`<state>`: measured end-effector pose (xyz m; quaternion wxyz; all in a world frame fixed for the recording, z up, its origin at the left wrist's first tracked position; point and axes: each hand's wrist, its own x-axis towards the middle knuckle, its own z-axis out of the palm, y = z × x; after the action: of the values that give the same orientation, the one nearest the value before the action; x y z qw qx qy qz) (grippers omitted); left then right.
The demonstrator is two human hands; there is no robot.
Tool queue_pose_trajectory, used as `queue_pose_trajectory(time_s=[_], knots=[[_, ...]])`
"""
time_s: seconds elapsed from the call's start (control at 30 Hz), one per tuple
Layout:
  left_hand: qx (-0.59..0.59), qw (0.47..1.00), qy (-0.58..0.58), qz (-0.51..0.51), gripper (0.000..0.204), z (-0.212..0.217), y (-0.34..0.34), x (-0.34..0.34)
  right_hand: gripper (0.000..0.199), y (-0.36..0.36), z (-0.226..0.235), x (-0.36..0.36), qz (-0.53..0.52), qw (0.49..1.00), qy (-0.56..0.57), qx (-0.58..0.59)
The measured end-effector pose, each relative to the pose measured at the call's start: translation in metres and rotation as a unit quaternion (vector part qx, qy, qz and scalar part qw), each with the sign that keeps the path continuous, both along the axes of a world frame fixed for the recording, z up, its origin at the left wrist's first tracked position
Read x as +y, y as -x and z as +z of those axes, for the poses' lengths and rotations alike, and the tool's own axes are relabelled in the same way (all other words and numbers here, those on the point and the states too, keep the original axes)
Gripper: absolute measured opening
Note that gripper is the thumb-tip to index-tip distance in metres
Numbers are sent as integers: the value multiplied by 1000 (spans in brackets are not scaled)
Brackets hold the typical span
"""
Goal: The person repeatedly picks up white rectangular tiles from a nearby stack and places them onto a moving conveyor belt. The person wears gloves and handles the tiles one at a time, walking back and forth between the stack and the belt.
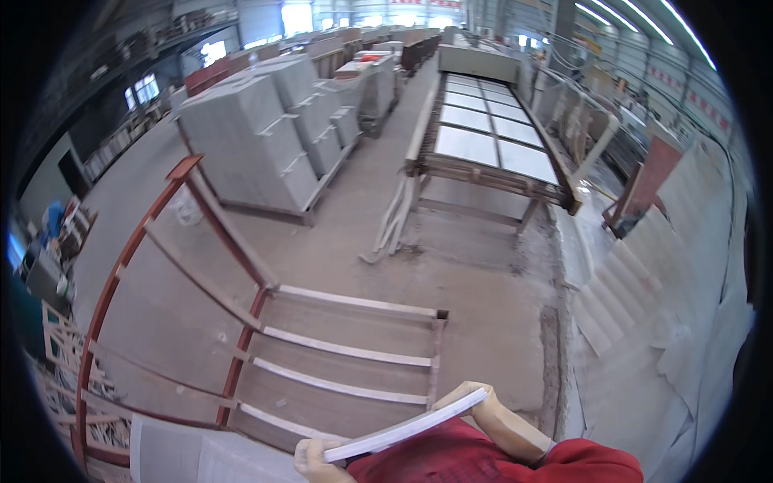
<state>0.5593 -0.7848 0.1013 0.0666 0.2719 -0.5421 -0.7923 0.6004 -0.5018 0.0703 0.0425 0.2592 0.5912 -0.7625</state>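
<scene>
A thin white slab [407, 427], seen nearly edge-on, is held close in front of my red top. Its left end is gripped by my left hand [316, 457] in a pale yellowish glove. My right hand [469, 396], gloved the same way, clasps the other end, which sits higher and farther out. The fingers under the slab are partly hidden. Just beyond my hands stands a reddish-brown metal rack [241, 346] whose base has several pale-topped bars [346, 348]. At the lower left, beside my left hand, lie pale slabs [193, 451].
Ahead to the right, a roller conveyor [427, 161] carries rows of white slabs [467, 147]. Stacked wrapped slabs [233, 137] stand on a pallet at the left. Pale sheets [620, 290] lean along the right side. Loose strips [392, 221] rest against the conveyor's near leg.
</scene>
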Motion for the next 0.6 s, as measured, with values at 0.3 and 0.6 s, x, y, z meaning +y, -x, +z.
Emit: queue_pose_trajectory(time_s=[0.3, 0.6], knots=[[46, 985, 47, -161, 13, 21, -24, 148, 17, -92, 22, 129, -133, 991, -1, -21], [110, 950, 47, -289, 23, 31, -15, 282, 16, -146, 20, 221, -154, 986, -61, -5]])
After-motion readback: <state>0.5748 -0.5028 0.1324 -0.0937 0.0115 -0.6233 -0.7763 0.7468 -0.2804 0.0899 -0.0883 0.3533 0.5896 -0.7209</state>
